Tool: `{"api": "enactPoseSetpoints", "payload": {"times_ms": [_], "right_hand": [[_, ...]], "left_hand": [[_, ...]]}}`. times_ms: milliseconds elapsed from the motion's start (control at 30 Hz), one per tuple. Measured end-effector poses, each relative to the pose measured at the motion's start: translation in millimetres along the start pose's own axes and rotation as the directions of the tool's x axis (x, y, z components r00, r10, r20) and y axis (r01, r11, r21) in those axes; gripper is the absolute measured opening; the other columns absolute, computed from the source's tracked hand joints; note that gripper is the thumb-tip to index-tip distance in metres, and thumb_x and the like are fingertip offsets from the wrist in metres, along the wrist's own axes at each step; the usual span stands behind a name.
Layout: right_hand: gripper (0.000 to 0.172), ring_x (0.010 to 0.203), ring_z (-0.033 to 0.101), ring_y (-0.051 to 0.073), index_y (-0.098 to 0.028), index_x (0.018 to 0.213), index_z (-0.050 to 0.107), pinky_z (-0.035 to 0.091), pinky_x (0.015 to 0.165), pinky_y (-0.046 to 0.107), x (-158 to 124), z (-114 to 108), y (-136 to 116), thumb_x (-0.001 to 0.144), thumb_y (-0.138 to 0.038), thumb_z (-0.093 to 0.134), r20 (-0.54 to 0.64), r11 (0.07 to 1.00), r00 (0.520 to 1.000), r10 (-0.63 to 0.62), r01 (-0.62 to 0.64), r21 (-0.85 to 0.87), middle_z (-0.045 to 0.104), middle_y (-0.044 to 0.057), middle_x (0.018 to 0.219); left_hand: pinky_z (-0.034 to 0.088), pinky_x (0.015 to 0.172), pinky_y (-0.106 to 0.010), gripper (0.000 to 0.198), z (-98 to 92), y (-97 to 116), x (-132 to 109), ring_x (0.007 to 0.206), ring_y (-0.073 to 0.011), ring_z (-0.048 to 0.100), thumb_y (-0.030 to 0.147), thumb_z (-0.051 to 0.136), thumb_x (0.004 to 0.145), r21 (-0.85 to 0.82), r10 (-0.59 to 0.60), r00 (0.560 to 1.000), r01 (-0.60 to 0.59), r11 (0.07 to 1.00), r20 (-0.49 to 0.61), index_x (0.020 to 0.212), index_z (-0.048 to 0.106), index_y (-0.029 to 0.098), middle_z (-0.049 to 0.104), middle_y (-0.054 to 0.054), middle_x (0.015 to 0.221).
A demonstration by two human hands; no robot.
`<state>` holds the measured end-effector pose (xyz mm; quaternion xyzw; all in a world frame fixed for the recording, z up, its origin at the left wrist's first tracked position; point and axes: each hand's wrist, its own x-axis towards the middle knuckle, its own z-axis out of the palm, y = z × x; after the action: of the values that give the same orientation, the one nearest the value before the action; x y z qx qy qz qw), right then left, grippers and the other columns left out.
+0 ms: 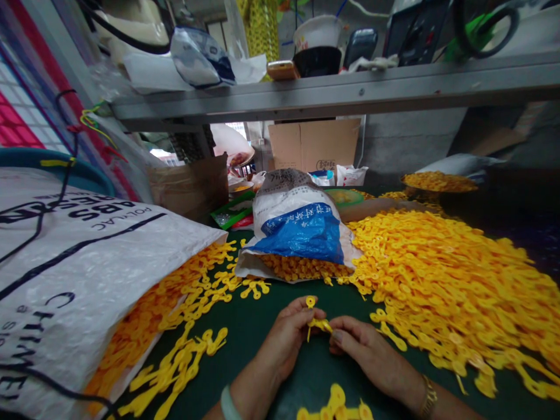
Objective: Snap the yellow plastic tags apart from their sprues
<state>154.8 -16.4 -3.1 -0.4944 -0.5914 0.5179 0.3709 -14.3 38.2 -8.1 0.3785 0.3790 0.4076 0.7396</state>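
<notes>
Both my hands are low at the front of the green work surface (245, 344). My left hand (284, 338) and my right hand (367, 350) meet at a small moulded yellow plastic piece (317, 324), pinching it between their fingertips. A ring-shaped end of the piece stands above my left fingers. To the right of my right hand lies a large heap of similar yellow pieces (441, 291). A few more yellow pieces (335, 405) lie just below my hands, at the bottom edge of the view.
A white woven sack (87, 274) spills yellow pieces at the left. A blue-and-white sack (297, 227) spills more at the centre. A grey metal shelf (332, 93) with assorted items runs overhead. A cardboard sheet (312, 146) stands behind, and a round tray of yellow pieces (440, 182) sits back right.
</notes>
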Motion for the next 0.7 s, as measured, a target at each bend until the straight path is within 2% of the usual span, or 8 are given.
{"api": "enactPoseSetpoints", "payload": {"times_ms": [100,200,300,400,533,633,700], "right_hand": [[0.026,0.079,0.065,0.018,-0.020,0.091,0.062,0.049,0.074,0.029,0,-2,3,0.091,-0.043,0.051,0.037,0.997,0.998,0.046,-0.048,0.063,0.067,0.001,0.082],[0.027,0.076,0.064,0.016,-0.020,0.090,0.058,0.048,0.071,0.028,5,-8,11,0.091,-0.046,0.050,0.005,0.992,0.999,0.051,-0.052,0.119,0.066,0.001,0.084],[0.032,0.056,0.056,0.012,-0.020,0.082,0.056,0.044,0.056,0.024,13,-14,18,0.089,-0.050,0.049,-0.073,0.996,0.996,0.049,-0.043,0.084,0.059,-0.003,0.065],[0.035,0.049,0.050,0.011,-0.020,0.087,0.055,0.041,0.050,0.024,20,-15,22,0.088,-0.054,0.047,-0.105,0.993,0.993,0.062,-0.051,0.104,0.052,-0.006,0.059],[0.044,0.062,0.060,0.014,-0.020,0.116,0.050,0.047,0.061,0.028,23,-15,23,0.088,-0.053,0.049,-0.092,0.988,0.995,0.042,-0.028,0.155,0.060,-0.001,0.078],[0.046,0.070,0.062,0.016,-0.020,0.121,0.051,0.048,0.068,0.030,22,-16,25,0.087,-0.051,0.052,-0.071,0.981,0.997,0.035,-0.020,0.194,0.061,0.001,0.083],[0.045,0.074,0.063,0.016,-0.020,0.119,0.054,0.049,0.071,0.030,22,-17,26,0.086,-0.050,0.055,-0.052,0.975,0.998,0.039,-0.026,0.223,0.062,0.001,0.086]], "left_hand": [[0.044,0.062,-0.025,0.034,-12.3,9,5,0.063,-0.0142,0.059,0.035,0.063,0.076,0.171,0.172,0.978,-0.151,0.974,-0.115,0.103,0.058,0.015,0.062,0.000,0.066],[0.044,0.061,-0.025,0.029,-37.7,28,13,0.059,-0.0128,0.058,0.038,0.065,0.073,0.361,0.331,0.922,-0.244,0.900,-0.202,0.092,0.056,0.017,0.059,0.003,0.065],[0.045,0.064,-0.025,0.026,-61.8,49,22,0.066,-0.0141,0.060,0.037,0.064,0.071,0.482,0.422,0.867,-0.259,0.837,-0.265,0.086,0.053,0.019,0.060,0.002,0.072],[0.044,0.066,-0.028,0.023,-68.5,61,35,0.069,-0.0176,0.060,0.038,0.064,0.069,0.664,0.480,0.833,-0.196,0.721,-0.276,0.081,0.056,0.020,0.060,0.002,0.071],[0.041,0.077,-0.032,0.017,-54.6,56,59,0.088,-0.0253,0.061,0.036,0.069,0.067,0.864,0.473,0.861,-0.085,0.496,-0.186,0.071,0.062,0.021,0.067,-0.004,0.077],[0.038,0.085,-0.036,0.016,-44.3,44,74,0.100,-0.0306,0.060,0.032,0.072,0.067,0.930,0.425,0.894,-0.026,0.365,-0.142,0.077,0.067,0.021,0.070,-0.010,0.089],[0.036,0.089,-0.039,0.019,-40.9,39,79,0.105,-0.0323,0.057,0.029,0.071,0.068,0.949,0.406,0.906,-0.016,0.316,-0.120,0.086,0.068,0.022,0.069,-0.012,0.099]]}}
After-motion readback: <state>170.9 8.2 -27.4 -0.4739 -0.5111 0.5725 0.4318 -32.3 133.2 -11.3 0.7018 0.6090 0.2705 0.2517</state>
